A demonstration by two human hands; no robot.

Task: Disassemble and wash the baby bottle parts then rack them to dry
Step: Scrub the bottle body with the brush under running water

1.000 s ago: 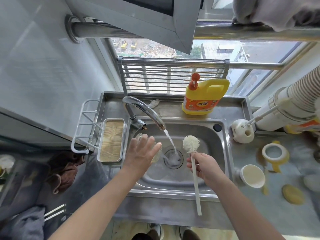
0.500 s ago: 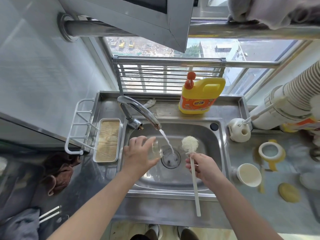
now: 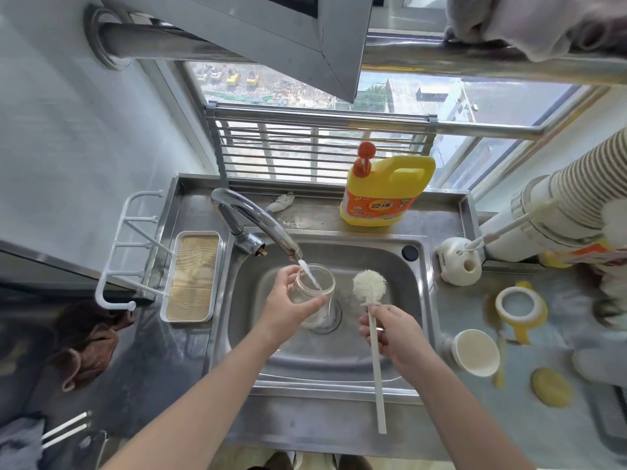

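Clear bottle (image 3: 314,293) under running water (image 3: 310,274)

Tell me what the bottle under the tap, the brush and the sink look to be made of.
Bottle: clear and glossy, fingers and water show through it; glass or clear plastic, cannot tell which.
Brush: off-white matte handle, likely plastic, with soft stubby bristles, perhaps silicone.
Sink: brushed, reflective grey metal, apparently stainless steel.

Daylight floods through a wide window (image 3: 424,96) with a horizontal-barred metal rail (image 3: 319,147) above a stainless tabletop (image 3: 509,418), a pale grey wall (image 3: 84,137) stands left, and what may be a ribbed duct (image 3: 576,188) rises right.
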